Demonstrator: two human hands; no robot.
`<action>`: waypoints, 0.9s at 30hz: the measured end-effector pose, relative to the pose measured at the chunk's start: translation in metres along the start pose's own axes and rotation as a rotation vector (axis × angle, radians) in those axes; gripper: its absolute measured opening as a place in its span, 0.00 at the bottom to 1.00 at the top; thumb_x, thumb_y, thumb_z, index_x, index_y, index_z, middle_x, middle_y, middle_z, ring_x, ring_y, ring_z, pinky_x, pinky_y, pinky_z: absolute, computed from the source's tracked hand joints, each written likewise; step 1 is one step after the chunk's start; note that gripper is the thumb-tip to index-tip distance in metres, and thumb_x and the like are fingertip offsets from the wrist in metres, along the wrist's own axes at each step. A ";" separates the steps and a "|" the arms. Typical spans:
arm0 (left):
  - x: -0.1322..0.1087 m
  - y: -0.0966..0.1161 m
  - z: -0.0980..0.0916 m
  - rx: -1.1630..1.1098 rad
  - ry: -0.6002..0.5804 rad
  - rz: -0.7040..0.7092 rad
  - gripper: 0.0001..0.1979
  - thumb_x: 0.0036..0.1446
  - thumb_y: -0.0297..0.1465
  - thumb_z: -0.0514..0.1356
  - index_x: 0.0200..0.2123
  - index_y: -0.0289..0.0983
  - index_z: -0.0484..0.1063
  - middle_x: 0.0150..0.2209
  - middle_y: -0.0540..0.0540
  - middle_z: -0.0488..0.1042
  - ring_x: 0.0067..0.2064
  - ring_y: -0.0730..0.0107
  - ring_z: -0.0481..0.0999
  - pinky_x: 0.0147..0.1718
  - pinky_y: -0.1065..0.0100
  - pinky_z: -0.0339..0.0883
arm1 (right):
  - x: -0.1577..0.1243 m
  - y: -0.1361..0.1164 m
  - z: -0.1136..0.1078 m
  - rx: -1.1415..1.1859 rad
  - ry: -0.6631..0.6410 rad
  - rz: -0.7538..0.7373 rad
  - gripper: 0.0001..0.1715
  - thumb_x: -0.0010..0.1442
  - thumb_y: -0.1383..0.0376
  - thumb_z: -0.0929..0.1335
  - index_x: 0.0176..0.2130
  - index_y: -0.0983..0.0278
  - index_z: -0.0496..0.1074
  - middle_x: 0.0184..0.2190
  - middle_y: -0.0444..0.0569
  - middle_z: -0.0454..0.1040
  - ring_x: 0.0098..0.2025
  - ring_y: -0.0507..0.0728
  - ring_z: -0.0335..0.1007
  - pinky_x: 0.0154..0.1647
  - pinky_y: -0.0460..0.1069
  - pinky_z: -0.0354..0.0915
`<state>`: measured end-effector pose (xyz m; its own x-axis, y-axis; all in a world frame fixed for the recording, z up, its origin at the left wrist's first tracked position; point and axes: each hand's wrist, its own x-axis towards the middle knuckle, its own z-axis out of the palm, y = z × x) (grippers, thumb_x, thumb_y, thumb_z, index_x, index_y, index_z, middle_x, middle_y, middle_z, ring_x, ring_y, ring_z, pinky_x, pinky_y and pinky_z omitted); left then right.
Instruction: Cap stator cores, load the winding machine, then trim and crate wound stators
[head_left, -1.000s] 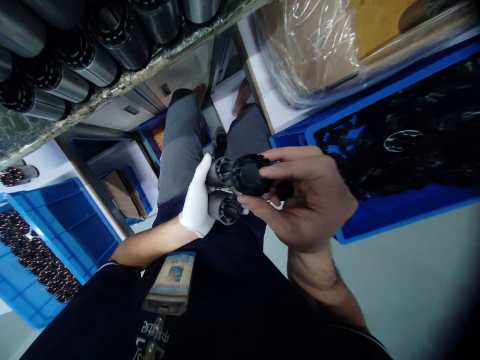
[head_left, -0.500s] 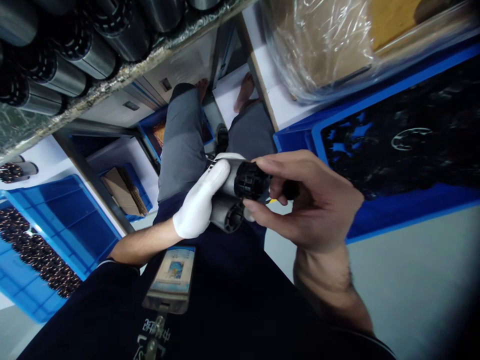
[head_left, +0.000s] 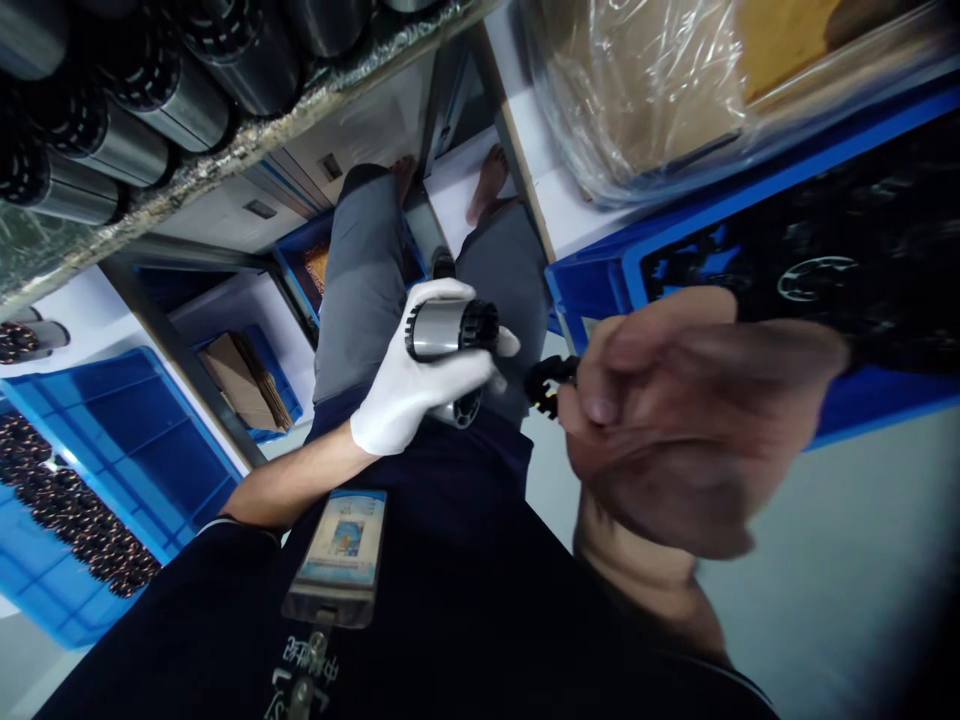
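Note:
My left hand [head_left: 397, 395], in a white glove, is wrapped around two metal stator cores above my lap. The upper stator core [head_left: 437, 330] lies sideways and has a black toothed end cap at each end. Below it, the lower stator core [head_left: 466, 410] is mostly covered by the glove; its slotted open end shows. My right hand [head_left: 675, 420] is bare, smeared by motion, and to the right of the cores. Between its fingertips is a black toothed plastic end cap [head_left: 546, 386], apart from the stator cores.
At upper left, several capped stator cores [head_left: 124, 140] stand on a worktop edge [head_left: 300, 110]. To the right is a blue crate [head_left: 600, 280] of black plastic parts, with a plastic-wrapped carton [head_left: 637, 100] beyond it. A blue bin [head_left: 142, 430] and copper-coloured parts [head_left: 75, 500] are at left.
My right hand has moved right, away from the stator cores, with a black end cap in its fingers. My left hand has turned the cores, and the upper one now shows capped at both ends.

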<state>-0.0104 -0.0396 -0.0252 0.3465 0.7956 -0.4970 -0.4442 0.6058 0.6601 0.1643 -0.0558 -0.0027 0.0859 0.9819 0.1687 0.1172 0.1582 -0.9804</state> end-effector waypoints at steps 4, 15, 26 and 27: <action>0.003 -0.001 0.005 0.199 0.074 0.158 0.40 0.39 0.40 0.88 0.52 0.48 0.73 0.46 0.49 0.84 0.55 0.42 0.86 0.58 0.45 0.78 | 0.003 -0.005 0.015 0.276 -0.004 0.025 0.13 0.74 0.53 0.73 0.56 0.36 0.83 0.39 0.48 0.71 0.23 0.57 0.53 0.10 0.52 0.55; 0.003 0.000 -0.005 0.015 0.086 0.136 0.31 0.56 0.52 0.78 0.55 0.49 0.71 0.39 0.48 0.82 0.37 0.55 0.84 0.40 0.52 0.79 | -0.018 0.009 -0.001 -0.093 0.060 0.096 0.15 0.72 0.64 0.78 0.56 0.50 0.85 0.39 0.46 0.85 0.22 0.53 0.73 0.14 0.48 0.67; 0.004 0.004 0.004 0.060 0.348 0.197 0.32 0.69 0.66 0.61 0.56 0.47 0.79 0.58 0.41 0.82 0.68 0.41 0.80 0.60 0.49 0.80 | -0.019 0.012 0.019 -0.161 0.005 0.001 0.22 0.70 0.72 0.76 0.56 0.48 0.87 0.49 0.45 0.85 0.29 0.52 0.80 0.18 0.46 0.78; 0.004 0.006 0.006 0.066 0.364 0.208 0.29 0.71 0.64 0.61 0.54 0.46 0.80 0.57 0.42 0.82 0.67 0.43 0.80 0.61 0.49 0.79 | -0.019 0.013 0.019 -0.153 -0.016 0.009 0.22 0.70 0.71 0.76 0.56 0.48 0.87 0.51 0.45 0.85 0.29 0.52 0.79 0.19 0.47 0.79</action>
<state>-0.0067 -0.0328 -0.0194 -0.0643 0.8588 -0.5082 -0.4155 0.4400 0.7961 0.1448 -0.0706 -0.0205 0.0724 0.9849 0.1575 0.2664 0.1331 -0.9546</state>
